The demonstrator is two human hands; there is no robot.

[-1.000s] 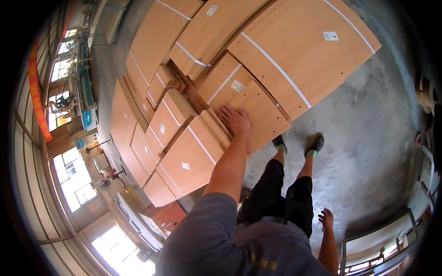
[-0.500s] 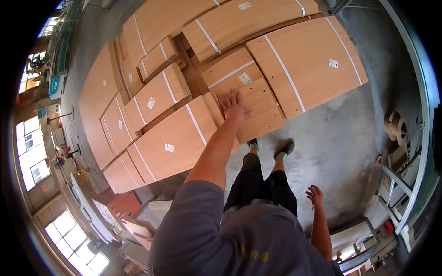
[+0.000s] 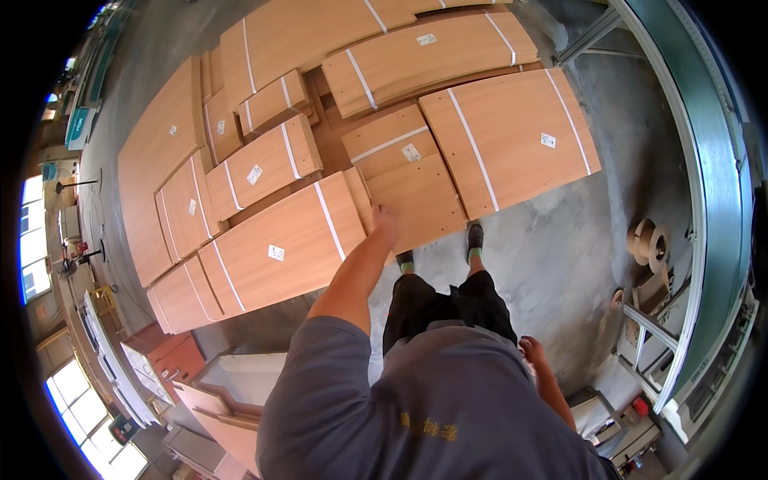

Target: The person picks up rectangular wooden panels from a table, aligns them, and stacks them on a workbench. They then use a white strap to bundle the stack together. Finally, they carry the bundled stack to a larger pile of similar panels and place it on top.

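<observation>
My left hand (image 3: 386, 226) is blurred by motion over the near edge of a stack of light-brown wood panels, beside a narrow panel strip (image 3: 358, 192) and a plain panel with small dark holes (image 3: 424, 200). Whether it touches either one, I cannot tell. Left of it lies a long strapped panel pack (image 3: 280, 232) with white bands and a white label. My right hand (image 3: 533, 350) is at my right hip with its fingers curled. Something pale shows beside it, too small to name.
More strapped panel packs (image 3: 512, 144) spread ahead, stacked at differing heights. On the right stand a metal-framed machine (image 3: 696, 160) and a spool (image 3: 650, 244) on the floor. An orange-red cabinet (image 3: 172, 364) and leaning boards (image 3: 228, 432) are behind at the left.
My left hand has lifted off the plain panel and drawn back leftward toward me. My right hand came in from the side to my hip, its fingers curling. The view shifted slightly.
</observation>
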